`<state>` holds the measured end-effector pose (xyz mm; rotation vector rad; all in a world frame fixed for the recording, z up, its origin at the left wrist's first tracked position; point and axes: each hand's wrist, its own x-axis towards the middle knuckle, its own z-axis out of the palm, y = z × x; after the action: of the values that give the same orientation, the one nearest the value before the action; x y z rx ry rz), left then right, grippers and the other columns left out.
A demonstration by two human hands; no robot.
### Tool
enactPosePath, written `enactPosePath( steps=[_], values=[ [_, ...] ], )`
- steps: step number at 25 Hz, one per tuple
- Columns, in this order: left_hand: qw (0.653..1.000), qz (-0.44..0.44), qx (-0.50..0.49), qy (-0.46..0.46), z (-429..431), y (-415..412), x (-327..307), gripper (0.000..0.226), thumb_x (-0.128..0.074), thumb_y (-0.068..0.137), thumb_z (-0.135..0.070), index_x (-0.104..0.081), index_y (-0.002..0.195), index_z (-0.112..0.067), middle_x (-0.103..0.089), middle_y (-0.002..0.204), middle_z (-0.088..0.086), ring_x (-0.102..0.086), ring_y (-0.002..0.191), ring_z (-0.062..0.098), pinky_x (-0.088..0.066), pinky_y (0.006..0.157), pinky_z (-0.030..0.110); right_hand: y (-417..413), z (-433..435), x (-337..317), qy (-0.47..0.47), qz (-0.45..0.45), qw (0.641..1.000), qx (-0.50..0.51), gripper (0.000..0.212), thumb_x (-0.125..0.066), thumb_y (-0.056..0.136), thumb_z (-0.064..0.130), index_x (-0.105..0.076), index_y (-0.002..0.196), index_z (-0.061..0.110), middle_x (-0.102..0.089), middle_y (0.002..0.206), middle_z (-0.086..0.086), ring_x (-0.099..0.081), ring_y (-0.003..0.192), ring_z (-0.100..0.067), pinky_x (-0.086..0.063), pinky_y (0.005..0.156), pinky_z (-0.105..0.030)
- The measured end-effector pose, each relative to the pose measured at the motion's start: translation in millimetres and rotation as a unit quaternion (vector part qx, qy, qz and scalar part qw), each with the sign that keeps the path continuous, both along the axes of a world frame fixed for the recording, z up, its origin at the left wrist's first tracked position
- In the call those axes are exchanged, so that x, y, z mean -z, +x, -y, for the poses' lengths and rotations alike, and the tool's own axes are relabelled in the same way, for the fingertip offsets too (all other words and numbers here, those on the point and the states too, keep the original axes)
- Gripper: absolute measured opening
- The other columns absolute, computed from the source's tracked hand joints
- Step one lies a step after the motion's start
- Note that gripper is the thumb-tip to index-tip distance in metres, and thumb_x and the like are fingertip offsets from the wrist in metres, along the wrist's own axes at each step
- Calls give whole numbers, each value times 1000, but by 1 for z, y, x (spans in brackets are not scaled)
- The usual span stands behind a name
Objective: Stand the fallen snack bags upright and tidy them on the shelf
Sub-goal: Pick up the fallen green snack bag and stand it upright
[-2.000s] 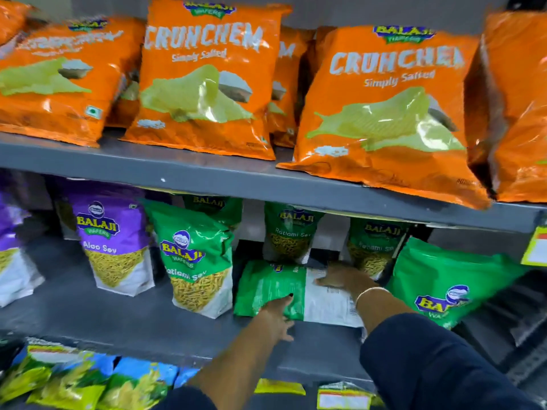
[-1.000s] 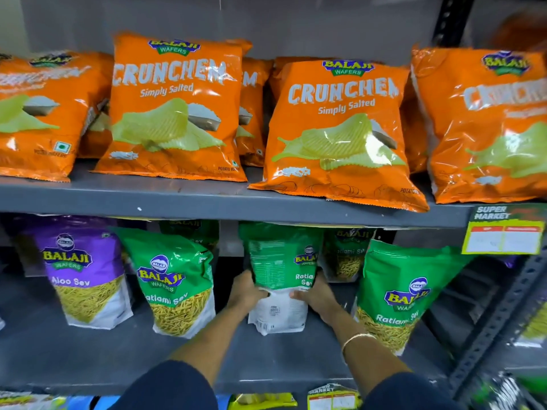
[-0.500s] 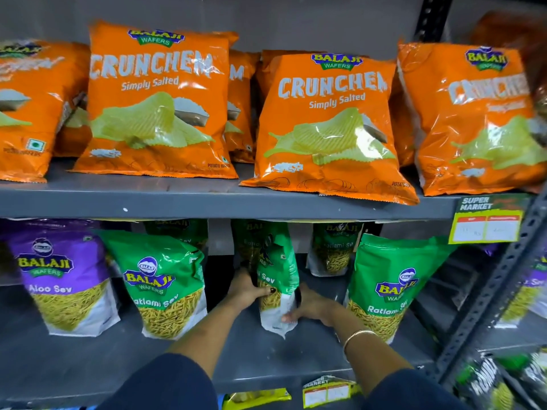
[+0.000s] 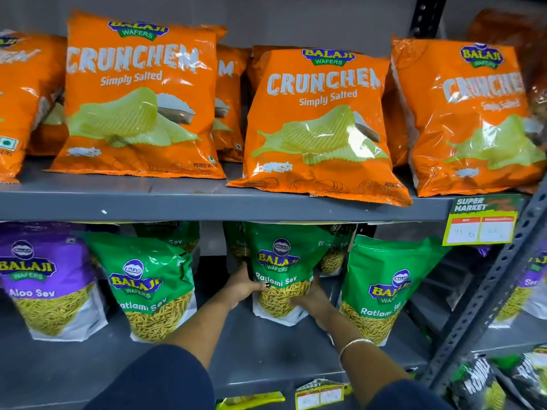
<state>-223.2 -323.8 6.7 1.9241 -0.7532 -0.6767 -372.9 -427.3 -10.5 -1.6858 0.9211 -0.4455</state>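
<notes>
Your left hand (image 4: 243, 287) and right hand (image 4: 310, 300) clasp the green Ratlami Sev pouch (image 4: 279, 270) from either side, fingers (image 4: 260, 286) curled closed around its lower edges, with your left thumb laid across the front just under the printed name. The pouch stands on the grey lower shelf (image 4: 266, 350), in the gap between the left green pouch (image 4: 148, 287) and the right green pouch (image 4: 384, 288), with more green packs partly hidden behind it. It is a glossy stand-up pack: green across the top with a blue-and-yellow brand badge, a window of thin yellow sev strands lower down, and a white gusseted base. Its long axis runs vertical, top seal tucked under the edge of the upper shelf (image 4: 207, 202), base on the shelf board, front face turned towards you and nearly square to the shelf edge. The film looks smooth and crinkled where light catches it. Further left stands a purple Aloo Sev pouch (image 4: 44, 279) of the same shape. Above, puffy orange chip bags (image 4: 319, 125) lean back in a row, their foil shiny and creased. A price tag (image 4: 481, 221) hangs from the upper shelf's edge at right, beside the perforated metal upright (image 4: 488, 291). A thin bangle (image 4: 353, 344) circles your right wrist.
</notes>
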Motion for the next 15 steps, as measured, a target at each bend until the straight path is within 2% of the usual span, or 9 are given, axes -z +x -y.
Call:
enactPosePath(
  steps=[2,4,6,8,10,11,13,14,15],
  values=[
    [1000,-4,-25,-9,5,-2,3,69,-73,72,0,-37,131,2,-50,138,16,-49,126,28,-40,96,27,0,-1,3,24,47,999,5,94,-70,70,-13,-12,142,2,-45,139,-17,-44,129,-31,-40,103,-36],
    [999,-13,-29,-17,8,-6,5,64,-73,72,0,-43,129,1,-54,134,18,-53,120,28,-40,90,25,-1,1,3,33,67,997,-1,91,-70,71,-12,-15,142,3,-46,135,-12,-43,129,-28,-37,106,-36],
    [999,-19,-35,-22,8,-12,7,59,-72,73,0,-47,126,0,-56,132,20,-55,115,26,-40,88,25,-3,1,-1,34,52,998,-20,84,-69,73,-9,-20,141,3,-46,135,-11,-43,130,-27,-37,106,-37],
    [999,-13,-39,-17,5,-17,6,62,-73,73,-5,-44,128,0,-51,135,19,-51,122,28,-40,94,28,-4,1,-7,42,-48,997,-47,66,-69,78,1,-36,135,3,-50,131,-9,-48,125,-28,-45,96,-39],
    [999,7,-36,15,-3,-23,4,68,-75,73,-15,-41,130,-1,-45,138,18,-45,127,30,-40,102,33,-4,0,-15,64,-235,966,-90,43,-63,85,13,-46,124,2,-56,105,-14,-59,93,-31,-52,81,-36],
    [999,11,-31,39,-10,-23,4,67,-75,73,-19,-42,129,-2,-46,136,17,-46,125,30,-43,101,35,-2,-3,-18,84,-311,940,-115,35,-60,88,16,-48,117,-1,-54,89,-16,-58,75,-28,-52,83,-36],
    [996,11,-6,87,-30,-22,1,46,-68,80,-23,-53,119,-6,-58,115,11,-56,106,24,-49,78,32,10,-17,-24,114,-387,900,-166,29,-54,91,21,-49,92,-7,-49,75,-15,-56,60,-23,-51,89,-38],
    [993,0,14,113,-42,-20,-1,29,-63,84,-23,-57,110,-11,-58,97,5,-57,90,19,-46,65,28,19,-24,-25,107,-395,892,-189,31,-52,92,23,-46,80,-5,-50,73,-14,-58,56,-21,-54,83,-35],
    [989,-16,31,142,-56,-17,-2,13,-56,88,-22,-58,100,-16,-55,83,0,-55,76,13,-41,59,24,30,-35,-25,90,-395,890,-209,34,-52,93,25,-43,74,-2,-51,71,-13,-59,52,-19,-56,71,-32]
  ],
)
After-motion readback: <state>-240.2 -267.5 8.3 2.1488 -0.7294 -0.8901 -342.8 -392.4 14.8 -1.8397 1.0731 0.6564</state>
